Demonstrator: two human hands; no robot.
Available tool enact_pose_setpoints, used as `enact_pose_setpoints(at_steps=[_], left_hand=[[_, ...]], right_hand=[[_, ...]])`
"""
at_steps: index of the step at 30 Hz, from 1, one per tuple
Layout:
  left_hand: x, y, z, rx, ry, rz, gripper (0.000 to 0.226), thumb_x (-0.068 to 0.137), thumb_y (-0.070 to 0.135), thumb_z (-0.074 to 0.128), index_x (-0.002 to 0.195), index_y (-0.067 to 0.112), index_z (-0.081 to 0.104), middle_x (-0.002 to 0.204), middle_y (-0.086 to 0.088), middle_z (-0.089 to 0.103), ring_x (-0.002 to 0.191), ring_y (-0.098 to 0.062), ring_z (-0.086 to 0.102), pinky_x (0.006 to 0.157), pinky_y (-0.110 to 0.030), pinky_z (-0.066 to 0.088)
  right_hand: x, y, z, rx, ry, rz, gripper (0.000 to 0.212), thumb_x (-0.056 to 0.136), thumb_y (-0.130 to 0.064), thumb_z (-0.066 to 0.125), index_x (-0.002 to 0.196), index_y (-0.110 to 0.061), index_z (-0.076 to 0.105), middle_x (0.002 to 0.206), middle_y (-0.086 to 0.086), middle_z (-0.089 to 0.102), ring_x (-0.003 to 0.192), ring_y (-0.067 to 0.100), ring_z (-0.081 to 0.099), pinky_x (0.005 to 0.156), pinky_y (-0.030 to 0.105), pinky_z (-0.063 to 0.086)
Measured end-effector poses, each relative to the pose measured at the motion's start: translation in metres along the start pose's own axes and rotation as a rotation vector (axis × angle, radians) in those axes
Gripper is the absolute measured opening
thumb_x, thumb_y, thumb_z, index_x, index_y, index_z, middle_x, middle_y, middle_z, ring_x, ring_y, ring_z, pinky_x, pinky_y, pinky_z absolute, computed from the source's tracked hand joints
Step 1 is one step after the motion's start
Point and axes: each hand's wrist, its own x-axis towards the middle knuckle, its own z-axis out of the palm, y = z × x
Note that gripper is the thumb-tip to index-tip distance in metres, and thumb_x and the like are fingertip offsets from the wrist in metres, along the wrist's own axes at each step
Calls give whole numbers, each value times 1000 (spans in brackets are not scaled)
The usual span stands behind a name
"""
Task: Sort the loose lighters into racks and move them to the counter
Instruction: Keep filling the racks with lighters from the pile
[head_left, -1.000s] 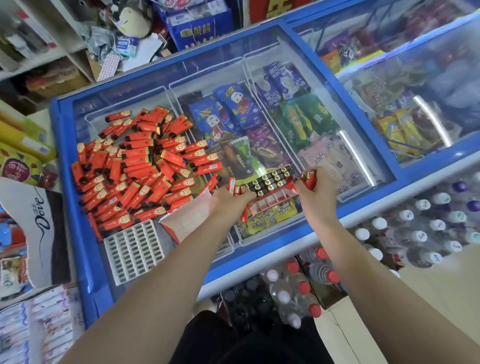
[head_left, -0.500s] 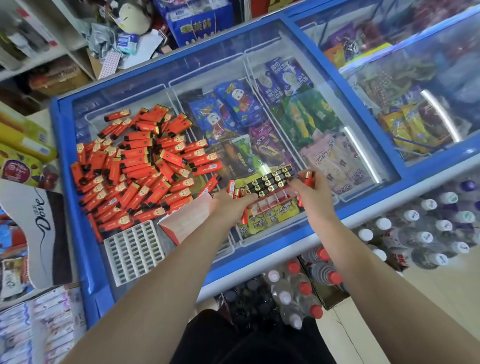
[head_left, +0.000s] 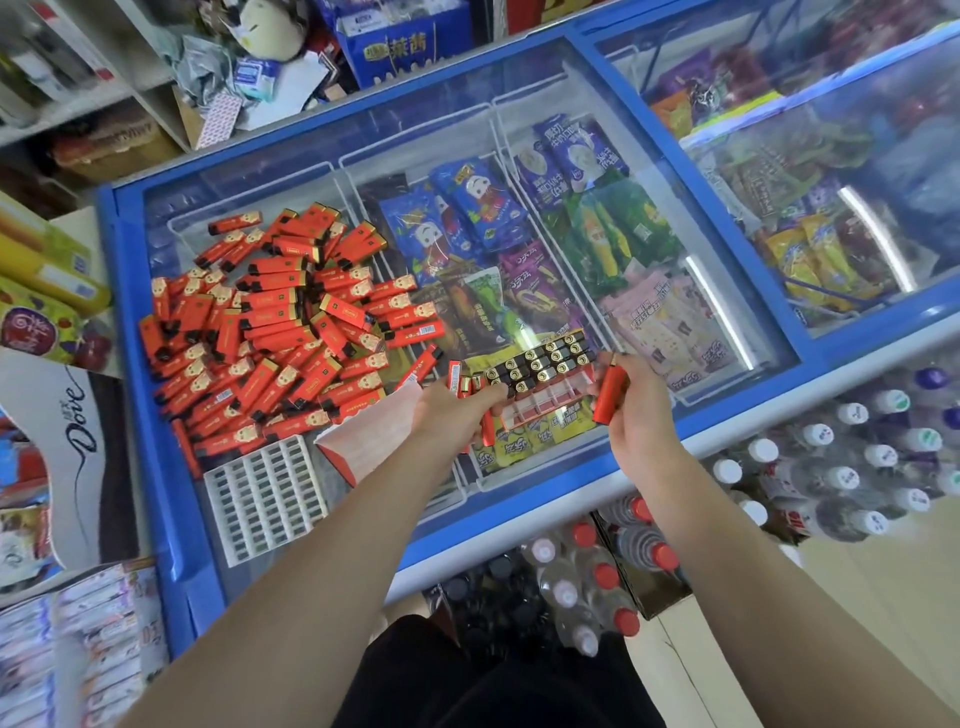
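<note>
Rack (head_left: 545, 387) part-filled, gripped at its left end by left hand (head_left: 452, 415), right hand (head_left: 641, 410) pinching one lighter (head_left: 609, 394) – just beside rack's right end

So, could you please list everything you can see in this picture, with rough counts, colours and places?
loose lighters: many, red, heaped on the freezer lid's left part
rack being filled: one, clear, partly loaded, between the hands
single lighter: one, red, at that rack's right end
empty rack: one, white, near the pile's front
freezer: one, blue-framed glass lid, ice cream packets inside
bottles: many, white and red caps, on the floor in front
left hand: grip on the rack's left end
right hand: grip on the single lighter
</note>
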Motion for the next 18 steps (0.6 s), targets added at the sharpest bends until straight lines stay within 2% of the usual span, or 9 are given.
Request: enact_pose_setpoints(at_steps=[2,4,5,7,9,10,13,16,18], left_hand=[[1,-2,-4,23,8,-18,24,90,32,76,80,11,72,65,-4,69,55,-15,54,55,-26,46],[2,-3,-8,34,13,-28,26,91,33,76,78,10,74,61,1,66,52,-13,53,49,-22,43],[2,-4,-11,41,18,-33,28,90,35,76,82,8,75,61,-1,64,52,-14,53,48,-22,42],[2,-5,-14,40,31,-43,30,88,35,77,87,6,74,62,-4,61,49,-12,52,44,-20,41],[0,-5,-17,20,33,-58,26,90,31,76,83,6,74,59,-4,57,44,-10,49,40,-17,39],[-2,-5,-19,13,31,-62,26,91,30,75,82,6,75,58,-3,55,44,-10,49,40,-16,39],[-3,-6,-21,10,12,-57,27,91,31,75,84,5,76,62,-7,55,46,-12,49,43,-19,40],[-5,-9,-22,0,7,-58,29,91,33,76,85,5,76,63,-3,61,49,-12,49,46,-21,41],[-5,-11,-22,-8,2,-48,30,91,34,77,89,4,77,63,0,65,52,-13,49,46,-20,41]], right_hand=[[-4,2,0,-54,30,-1,15,101,-16,49,103,-11,63,80,3,68,82,23,63,72,36,48],[-11,5,0,-148,72,-67,15,100,-15,53,102,-15,67,96,8,74,91,26,67,78,41,52],[-17,6,0,-169,80,-116,14,100,-14,56,106,-16,69,97,4,75,92,22,69,82,40,54],[-30,10,2,-211,62,-232,17,99,-7,61,114,-11,69,87,-6,75,88,9,69,85,28,55],[-40,16,3,-314,-12,-338,16,95,0,64,110,-6,68,75,-8,71,77,1,68,79,16,52],[-43,20,4,-365,-45,-362,16,94,0,66,108,-8,68,76,-6,72,76,3,69,78,17,53],[-46,28,10,-500,-162,-351,17,90,-1,69,103,-13,68,85,4,76,81,19,73,82,37,58],[-49,31,18,-553,-244,-332,19,89,7,66,102,-7,64,82,0,75,75,11,70,72,30,55],[-52,31,25,-590,-265,-332,24,88,9,63,100,-12,65,83,-2,75,79,12,73,75,31,57]])
